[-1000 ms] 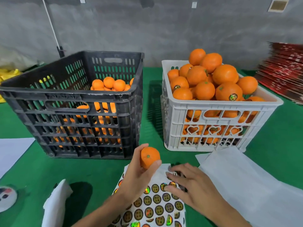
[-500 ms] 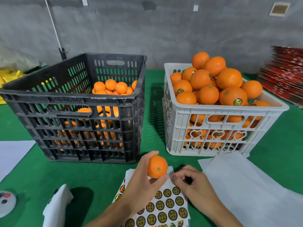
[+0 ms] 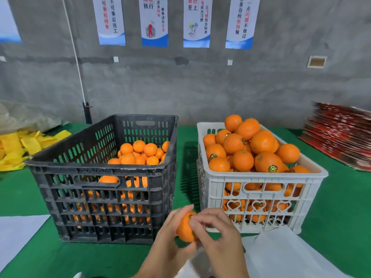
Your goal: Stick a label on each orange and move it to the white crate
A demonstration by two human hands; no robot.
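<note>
Fingers of the left hand (image 3: 170,233) curl round an orange (image 3: 185,229), held above the green table (image 3: 341,207) near the front edge; right hand (image 3: 216,231) fingertips pinch at its top face, any label hidden. Judged light, firm, smooth-skinned and liable to roll: cup it around the sides. Beyond, the black crate (image 3: 104,189) stands left, the white crate (image 3: 261,177) right, heaped high, so placement risks roll-off.

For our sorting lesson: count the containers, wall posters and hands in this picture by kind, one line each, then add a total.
Crates: 2, the black crate and the white crate
Wall posters fully in view: 4
Hands: 2, the left hand and the right hand, both on one orange
Total: 8
</note>
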